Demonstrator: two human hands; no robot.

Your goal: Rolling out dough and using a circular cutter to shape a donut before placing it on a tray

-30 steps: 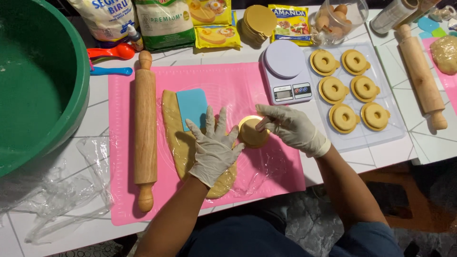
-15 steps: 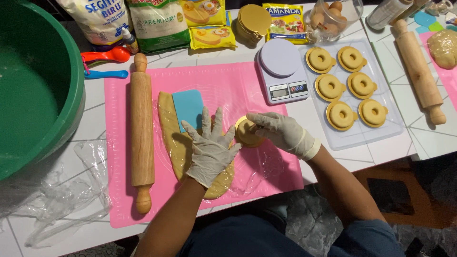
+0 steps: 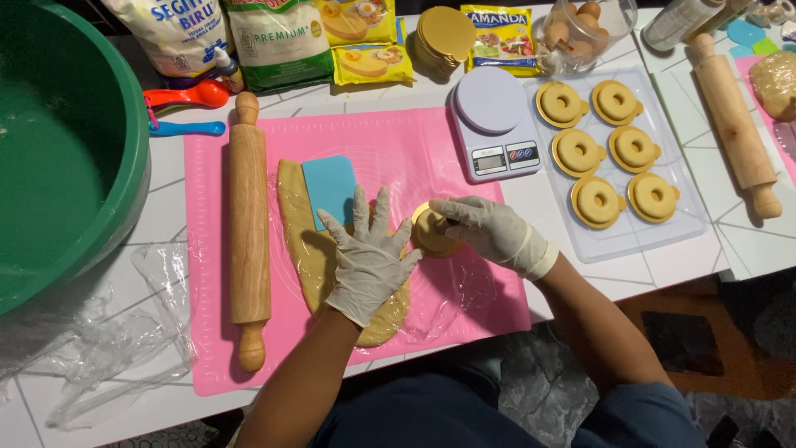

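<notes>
Now L hand (image 3: 371, 259) flat on dough (image 3: 308, 249); R hand (image 3: 489, 232) grips cutter (image 3: 433, 232).

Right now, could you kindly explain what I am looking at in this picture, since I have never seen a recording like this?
The picture comes from a camera worn on a person's head, looking down at their own two gloved hands. The left hand lies flat on a sheet of rolled dough under clear film, on a pink mat. The right hand holds a small round gold-coloured mould at the dough's edge. Beside the dough lie a wooden rolling pin and a blue scraper. Further right are a kitchen scale and a clear tray with six ring-shaped pastries. A green basin stands at the left.
</notes>
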